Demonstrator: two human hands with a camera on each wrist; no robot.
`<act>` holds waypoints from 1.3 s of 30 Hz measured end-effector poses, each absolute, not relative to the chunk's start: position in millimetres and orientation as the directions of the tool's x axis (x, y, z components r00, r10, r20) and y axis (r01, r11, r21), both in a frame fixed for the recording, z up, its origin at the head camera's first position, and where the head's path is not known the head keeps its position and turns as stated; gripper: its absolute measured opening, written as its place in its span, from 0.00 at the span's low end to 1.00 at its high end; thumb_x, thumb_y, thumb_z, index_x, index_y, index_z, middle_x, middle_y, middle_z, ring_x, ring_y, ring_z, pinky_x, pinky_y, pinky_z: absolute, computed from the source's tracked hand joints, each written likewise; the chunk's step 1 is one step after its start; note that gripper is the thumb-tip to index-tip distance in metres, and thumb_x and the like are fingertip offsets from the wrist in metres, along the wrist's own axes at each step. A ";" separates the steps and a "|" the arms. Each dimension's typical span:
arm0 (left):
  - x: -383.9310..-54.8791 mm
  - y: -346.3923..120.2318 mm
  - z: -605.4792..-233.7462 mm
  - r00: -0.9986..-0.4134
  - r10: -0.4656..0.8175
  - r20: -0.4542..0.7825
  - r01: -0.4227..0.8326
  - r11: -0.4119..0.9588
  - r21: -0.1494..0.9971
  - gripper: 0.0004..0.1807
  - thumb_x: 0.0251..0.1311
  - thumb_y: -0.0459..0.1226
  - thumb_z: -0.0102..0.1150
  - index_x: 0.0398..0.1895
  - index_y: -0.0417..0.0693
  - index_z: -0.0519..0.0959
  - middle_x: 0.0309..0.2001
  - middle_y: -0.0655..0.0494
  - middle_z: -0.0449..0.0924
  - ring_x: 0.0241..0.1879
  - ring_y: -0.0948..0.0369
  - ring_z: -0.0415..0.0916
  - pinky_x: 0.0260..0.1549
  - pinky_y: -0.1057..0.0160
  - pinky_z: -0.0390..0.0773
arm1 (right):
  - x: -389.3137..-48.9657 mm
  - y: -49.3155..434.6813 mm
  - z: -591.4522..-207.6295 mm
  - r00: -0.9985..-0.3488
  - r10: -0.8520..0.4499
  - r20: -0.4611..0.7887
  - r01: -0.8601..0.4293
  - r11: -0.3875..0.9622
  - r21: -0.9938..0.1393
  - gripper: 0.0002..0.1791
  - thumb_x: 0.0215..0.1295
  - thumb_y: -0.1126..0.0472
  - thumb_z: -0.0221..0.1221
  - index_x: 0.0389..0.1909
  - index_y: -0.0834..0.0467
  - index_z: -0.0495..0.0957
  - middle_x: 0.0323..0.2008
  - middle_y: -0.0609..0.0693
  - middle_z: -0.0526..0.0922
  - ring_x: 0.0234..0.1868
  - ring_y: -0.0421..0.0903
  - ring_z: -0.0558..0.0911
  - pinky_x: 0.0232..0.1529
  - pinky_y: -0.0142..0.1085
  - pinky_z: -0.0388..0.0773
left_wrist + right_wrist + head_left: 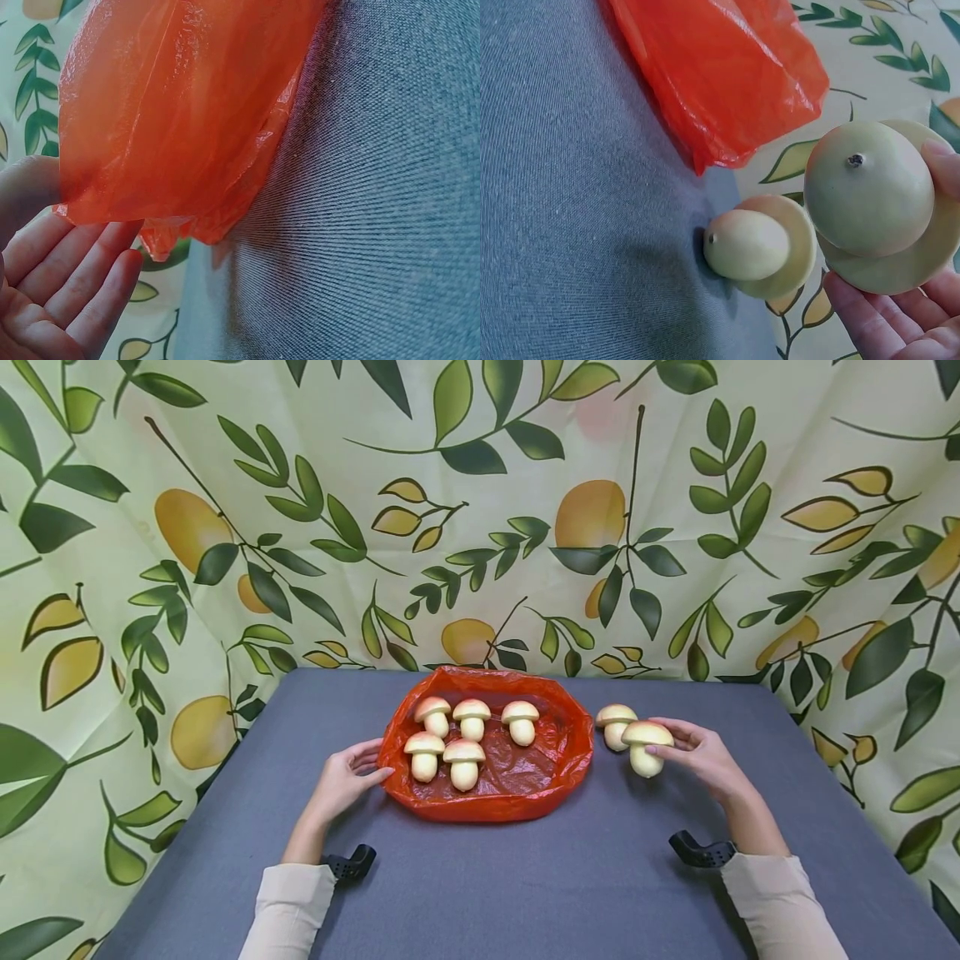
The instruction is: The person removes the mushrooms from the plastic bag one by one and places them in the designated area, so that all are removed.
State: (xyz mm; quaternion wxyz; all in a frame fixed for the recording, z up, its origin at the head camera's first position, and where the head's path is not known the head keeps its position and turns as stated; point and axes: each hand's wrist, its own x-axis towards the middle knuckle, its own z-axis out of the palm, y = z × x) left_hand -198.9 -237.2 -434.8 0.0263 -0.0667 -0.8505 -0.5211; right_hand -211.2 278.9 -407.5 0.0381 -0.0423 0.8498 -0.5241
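Observation:
A red plastic bag point(517, 806) lies spread open on the table, with several toy mushrooms point(465, 763) standing inside, mostly toward its left half. At the bag's left rim, my left hand point(347, 781) pinches the plastic between thumb and fingers; the left wrist view shows the bag's edge point(180, 135) there. To the right of the bag, my right hand point(701, 758) grips a mushroom point(645, 747) by its pale cap, stem downward. Another mushroom point(615, 724) stands on the table just behind it, beside the bag; in the right wrist view this mushroom point(750, 244) appears lower left of the held one.
The table point(495, 893) has a grey-blue cloth surface. Behind it and along both sides hangs a curtain point(495, 543) printed with leaves and lemons. Black wrist mounts point(351, 862) sit on both forearms.

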 end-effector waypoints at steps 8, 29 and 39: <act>-198.8 -236.8 -434.9 -0.989 0.091 0.112 0.142 0.449 0.882 0.27 0.55 0.29 0.66 0.59 0.29 0.72 0.55 0.31 0.78 0.53 0.42 0.79 0.55 0.52 0.80 | -217.2 289.1 -416.5 -0.992 -0.125 -0.012 -0.040 0.403 -0.914 0.33 0.63 0.58 0.63 0.66 0.68 0.66 0.40 0.17 0.74 0.43 0.18 0.76 0.42 0.15 0.73; -199.9 -236.9 -435.3 -0.987 0.099 0.124 0.156 0.446 0.881 0.27 0.56 0.29 0.65 0.59 0.29 0.72 0.54 0.31 0.78 0.54 0.41 0.78 0.56 0.53 0.80 | -235.4 313.3 -435.7 -0.982 -0.154 -0.111 0.090 0.138 -0.986 0.17 0.63 0.65 0.61 0.46 0.38 0.76 0.38 0.25 0.80 0.41 0.23 0.79 0.42 0.18 0.79; -198.9 -236.7 -434.0 -0.988 0.098 0.118 0.150 0.451 0.880 0.28 0.55 0.30 0.66 0.60 0.30 0.72 0.55 0.32 0.79 0.54 0.42 0.78 0.56 0.52 0.80 | -244.3 320.7 -439.7 -0.981 -0.129 -0.143 0.123 0.152 -0.981 0.20 0.64 0.62 0.61 0.56 0.46 0.73 0.38 0.24 0.80 0.41 0.23 0.78 0.42 0.17 0.78</act>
